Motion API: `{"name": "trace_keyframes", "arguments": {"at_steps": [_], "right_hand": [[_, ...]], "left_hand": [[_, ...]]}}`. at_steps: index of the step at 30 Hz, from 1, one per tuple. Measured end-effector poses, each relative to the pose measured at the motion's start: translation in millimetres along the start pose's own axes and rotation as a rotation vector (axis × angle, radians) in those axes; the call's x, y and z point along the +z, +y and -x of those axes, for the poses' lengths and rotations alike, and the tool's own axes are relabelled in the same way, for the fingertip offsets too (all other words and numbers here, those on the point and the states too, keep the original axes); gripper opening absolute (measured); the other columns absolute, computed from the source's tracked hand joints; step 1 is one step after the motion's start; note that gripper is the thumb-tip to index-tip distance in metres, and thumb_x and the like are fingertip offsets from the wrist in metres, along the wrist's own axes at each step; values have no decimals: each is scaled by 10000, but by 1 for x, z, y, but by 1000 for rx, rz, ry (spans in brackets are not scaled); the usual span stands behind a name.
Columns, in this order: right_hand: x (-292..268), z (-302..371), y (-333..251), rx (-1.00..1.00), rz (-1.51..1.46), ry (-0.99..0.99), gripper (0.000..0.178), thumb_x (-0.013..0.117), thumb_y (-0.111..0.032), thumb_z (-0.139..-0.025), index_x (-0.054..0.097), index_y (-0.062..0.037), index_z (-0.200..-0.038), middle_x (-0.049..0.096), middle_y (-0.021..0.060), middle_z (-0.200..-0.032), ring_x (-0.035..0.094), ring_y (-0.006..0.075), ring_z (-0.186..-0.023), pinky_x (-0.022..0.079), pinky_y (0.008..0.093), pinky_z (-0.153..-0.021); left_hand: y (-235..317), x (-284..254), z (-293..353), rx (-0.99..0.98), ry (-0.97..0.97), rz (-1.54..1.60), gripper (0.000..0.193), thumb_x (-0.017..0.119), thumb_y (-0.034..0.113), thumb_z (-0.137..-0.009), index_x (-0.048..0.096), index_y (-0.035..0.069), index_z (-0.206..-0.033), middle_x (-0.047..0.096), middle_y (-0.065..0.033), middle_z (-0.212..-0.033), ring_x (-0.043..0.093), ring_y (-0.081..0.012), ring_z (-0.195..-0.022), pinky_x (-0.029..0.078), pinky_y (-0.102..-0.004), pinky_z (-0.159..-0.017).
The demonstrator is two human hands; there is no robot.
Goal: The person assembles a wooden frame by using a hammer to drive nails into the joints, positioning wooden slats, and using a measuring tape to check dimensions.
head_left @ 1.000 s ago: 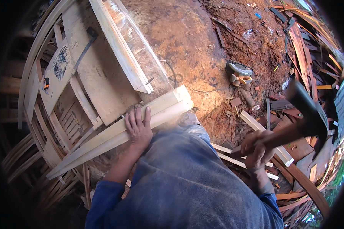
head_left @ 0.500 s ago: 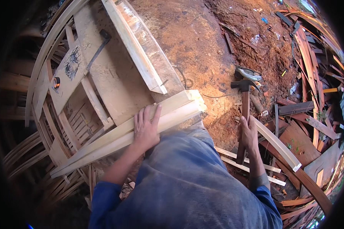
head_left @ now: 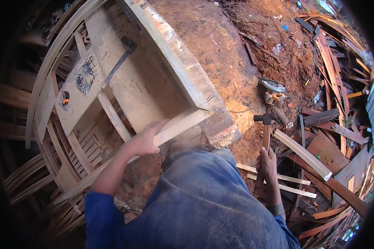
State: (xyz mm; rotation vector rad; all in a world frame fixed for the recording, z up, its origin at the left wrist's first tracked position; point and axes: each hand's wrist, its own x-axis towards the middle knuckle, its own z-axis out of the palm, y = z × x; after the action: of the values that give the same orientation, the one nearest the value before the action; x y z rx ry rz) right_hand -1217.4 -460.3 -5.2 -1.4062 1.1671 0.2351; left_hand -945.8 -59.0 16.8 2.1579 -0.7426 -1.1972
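Note:
My left hand (head_left: 144, 139) is closed over the top of a pale wooden beam (head_left: 183, 124), its fingertips on the far side. This beam runs from lower left up to a corner, where its end meets a second long beam (head_left: 166, 52). Nails (head_left: 209, 98) stick up at that corner. My right hand (head_left: 268, 165) is wrapped round the wooden handle of a claw hammer (head_left: 266, 139), held upright at my right with its dark head at the top, away from the beams.
Inside the frame, a plywood panel (head_left: 72, 110) carries a pile of nails (head_left: 85, 75) and an orange-black tape measure (head_left: 65, 98). A dark long-handled tool (head_left: 119, 60) lies beside them. On the right are a circular saw (head_left: 272, 89), loose sticks (head_left: 291, 179) and scrap boards (head_left: 326, 151).
The near beam has dropped and shifted left, so its end now sits against the second beam's end. My left hand moved left along it. The hammer came slightly lower.

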Motion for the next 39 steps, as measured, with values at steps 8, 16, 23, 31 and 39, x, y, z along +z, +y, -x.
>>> {"name": "trace_keyframes", "arguments": {"at_steps": [8, 16, 23, 31, 39], "right_hand": [[37, -2, -18, 23, 41, -62, 290, 537, -349, -1044, 471, -73, -984, 495, 10, -612, 507, 115, -450, 440, 272, -396], [50, -19, -72, -12, 189, -193, 257, 550, -316, -1038, 490, -69, -999, 503, 0, -634, 494, 103, -466, 425, 261, -426], [48, -27, -94, -59, 213, -253, 255, 543, -315, -1042, 497, -65, -1021, 504, -4, -646, 494, 94, -475, 415, 253, -425], [44, -27, -106, -91, 208, -318, 287, 546, -332, -1044, 510, -51, -1092, 502, -14, -642, 481, 80, -458, 405, 239, -419], [40, -27, -111, -74, 238, -377, 320, 557, -382, -1040, 519, -68, -1090, 495, -24, -625, 466, 73, -450, 377, 229, -405]], "left_hand": [[41, 14, -9, 211, 454, -400, 823, 670, 68, -777, 391, 196, -1541, 444, -258, -1426, 478, -465, -1288, 437, -541, -1076], [76, 30, -54, 60, 261, -478, 788, 547, 3, -882, 379, 388, -1549, 523, -298, -1243, 611, -462, -1072, 563, -530, -916], [68, 38, -54, 150, 429, -524, 797, 607, 44, -870, 375, 389, -1551, 559, -285, -1156, 647, -429, -985, 589, -522, -854], [69, 39, -58, 167, 462, -526, 849, 607, -4, -830, 393, 419, -1534, 578, -284, -1124, 653, -431, -966, 611, -508, -806], [66, 41, -61, 177, 468, -508, 856, 602, -19, -814, 417, 428, -1520, 574, -297, -1154, 656, -432, -976, 614, -505, -822]]}}
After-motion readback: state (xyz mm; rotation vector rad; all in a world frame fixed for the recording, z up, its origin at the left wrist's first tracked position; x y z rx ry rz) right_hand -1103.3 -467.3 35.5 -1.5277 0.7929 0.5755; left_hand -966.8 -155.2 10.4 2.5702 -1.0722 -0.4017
